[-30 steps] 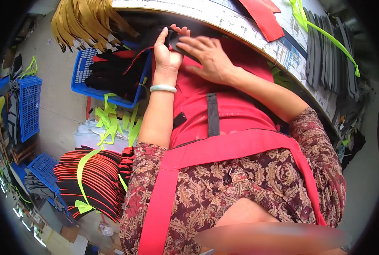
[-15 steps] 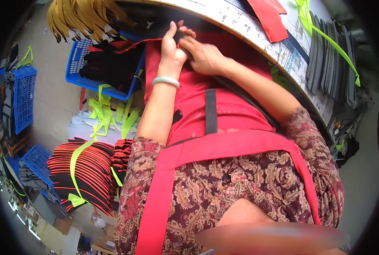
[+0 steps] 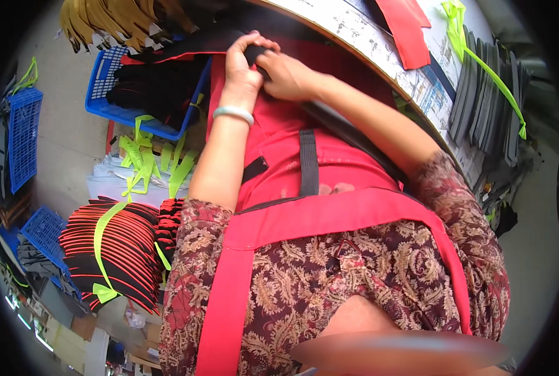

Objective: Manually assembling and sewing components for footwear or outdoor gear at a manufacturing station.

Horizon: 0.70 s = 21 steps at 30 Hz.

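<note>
Black cloth strip (image 3: 210,42) with red edging: held up in front of the red apron (image 3: 310,222), at the edge of the surface (image 3: 354,41), and extending from the hands toward the left over the blue basket (image 3: 132,117). Left hand (image 3: 245,61): closed around the dark cloth, thumb and fingers wrapped over it. Right hand (image 3: 287,76): beside the left, fingers bent and clamped on the same cloth. Noted on left wrist: a pale green bracelet (image 3: 233,113). Under the right forearm: a dark band (image 3: 348,131) lying across the apron; cannot tell whether part of the same strip.

In the basket: a pile of black cloth pieces (image 3: 144,84). Hanging above it, at upper left: a bunch of mustard-coloured strips (image 3: 110,22). Below the basket, lower left: a stack of black and red pieces (image 3: 132,250), bound with a yellow-green tie (image 3: 101,244). Found on the surface: a red cloth piece (image 3: 408,34), overhanging the near edge, and, farther right, a row of dark grey strips (image 3: 480,106) with a yellow-green ribbon (image 3: 496,79) across.
</note>
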{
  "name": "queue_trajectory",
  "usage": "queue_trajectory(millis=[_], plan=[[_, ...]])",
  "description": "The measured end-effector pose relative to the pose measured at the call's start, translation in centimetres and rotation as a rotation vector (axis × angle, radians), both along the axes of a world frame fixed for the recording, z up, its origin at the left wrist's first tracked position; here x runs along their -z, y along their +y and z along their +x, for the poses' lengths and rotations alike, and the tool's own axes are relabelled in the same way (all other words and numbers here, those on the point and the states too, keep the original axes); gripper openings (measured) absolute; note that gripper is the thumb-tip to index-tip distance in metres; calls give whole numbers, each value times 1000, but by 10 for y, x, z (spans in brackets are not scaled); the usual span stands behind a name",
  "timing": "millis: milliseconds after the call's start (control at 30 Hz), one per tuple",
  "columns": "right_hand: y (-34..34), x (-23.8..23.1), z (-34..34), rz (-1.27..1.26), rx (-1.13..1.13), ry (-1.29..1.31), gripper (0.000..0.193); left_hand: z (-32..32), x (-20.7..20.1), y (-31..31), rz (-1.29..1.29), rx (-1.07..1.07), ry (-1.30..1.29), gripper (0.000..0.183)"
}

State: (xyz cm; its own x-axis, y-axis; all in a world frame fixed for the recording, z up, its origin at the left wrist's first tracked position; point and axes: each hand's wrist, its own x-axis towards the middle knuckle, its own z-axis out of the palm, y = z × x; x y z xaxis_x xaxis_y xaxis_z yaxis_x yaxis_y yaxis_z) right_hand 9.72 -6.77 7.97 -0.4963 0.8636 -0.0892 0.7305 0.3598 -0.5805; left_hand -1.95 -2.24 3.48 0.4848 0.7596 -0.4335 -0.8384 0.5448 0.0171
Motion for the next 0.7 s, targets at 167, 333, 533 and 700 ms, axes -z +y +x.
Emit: queue_trajectory(millis=[167, 333, 533, 700], plan=[[-36, -22, 11, -65, 142, 4, 65, 1, 5, -13, 107, -59, -38, 19], [4, -20, -5, -136, 108, -92, 36, 0, 1, -15, 46, -2, 83, 44], [-23, -25, 1, -211, 100, -58, 34, 2, 4, -26, 78, -46, 163, 18], [6, -12, -11, -208, 42, -65, 30, -6, 2, -8, 24, -11, 50, 9]])
